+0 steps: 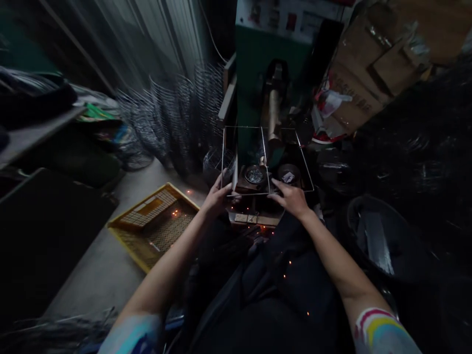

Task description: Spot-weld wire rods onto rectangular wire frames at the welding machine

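A rectangular wire frame [264,142] with a middle crossbar is held level in front of the green machine [250,78]. My left hand [217,194] is closed on its near left corner. At the near side, by the crossbar, my right hand [291,197] pinches the wire. The machine's brass-coloured arm [274,110] comes down over the frame, and its lower tip [262,161] shows near the crossbar. Below the wires is a round dish [254,175] of small metal bits. Another dark round dish [288,173] sits to its right. Orange sparks fall over my dark-clothed lap.
A yellow plastic crate [138,211] stands on the floor to the left, with glowing sparks over it. Stacked wire pieces [171,105] line the corrugated wall behind. Cardboard boxes [350,93] lean at the back right. A dark tub-like thing [379,236] is at the right.
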Tool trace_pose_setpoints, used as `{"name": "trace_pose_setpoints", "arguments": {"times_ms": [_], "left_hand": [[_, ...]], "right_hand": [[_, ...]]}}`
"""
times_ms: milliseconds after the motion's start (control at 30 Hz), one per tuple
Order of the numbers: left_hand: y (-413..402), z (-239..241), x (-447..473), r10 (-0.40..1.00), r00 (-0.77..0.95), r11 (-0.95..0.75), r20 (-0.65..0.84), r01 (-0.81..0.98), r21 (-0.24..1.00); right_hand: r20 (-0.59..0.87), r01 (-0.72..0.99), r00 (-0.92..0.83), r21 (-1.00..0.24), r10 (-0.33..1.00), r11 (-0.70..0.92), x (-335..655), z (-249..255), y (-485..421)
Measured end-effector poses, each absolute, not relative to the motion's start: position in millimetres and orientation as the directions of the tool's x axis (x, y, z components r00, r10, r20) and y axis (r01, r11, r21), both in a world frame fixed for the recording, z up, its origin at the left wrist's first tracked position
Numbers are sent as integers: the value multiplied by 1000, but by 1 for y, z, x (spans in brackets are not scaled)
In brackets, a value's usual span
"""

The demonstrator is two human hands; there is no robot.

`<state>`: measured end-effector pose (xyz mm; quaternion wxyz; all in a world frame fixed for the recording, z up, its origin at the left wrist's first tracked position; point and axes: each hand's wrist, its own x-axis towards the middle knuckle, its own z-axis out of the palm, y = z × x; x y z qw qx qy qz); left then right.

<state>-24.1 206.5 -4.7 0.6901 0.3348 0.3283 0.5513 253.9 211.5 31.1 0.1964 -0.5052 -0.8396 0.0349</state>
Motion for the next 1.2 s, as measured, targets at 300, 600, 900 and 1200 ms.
{"name": "trace_pose_setpoints", "arguments": {"times_ms": [300, 600, 900, 1200], "left_hand": [[292, 0, -36, 987, 131, 154, -95, -570, 807], [297, 1, -35, 987, 127, 151, -94, -580, 800], [302, -2, -38, 988, 131, 147, -87, -571, 808], [302, 0, -37, 986, 139, 153, -95, -512, 845]], "right_hand": [[355, 784, -454, -276, 817, 556, 266, 43, 311], [417, 754, -442, -307, 794, 581, 268, 42, 316], [409, 770, -437, -289, 801, 568, 263, 40, 318], [483, 814, 71, -534, 872, 229, 325, 34, 336]]}}
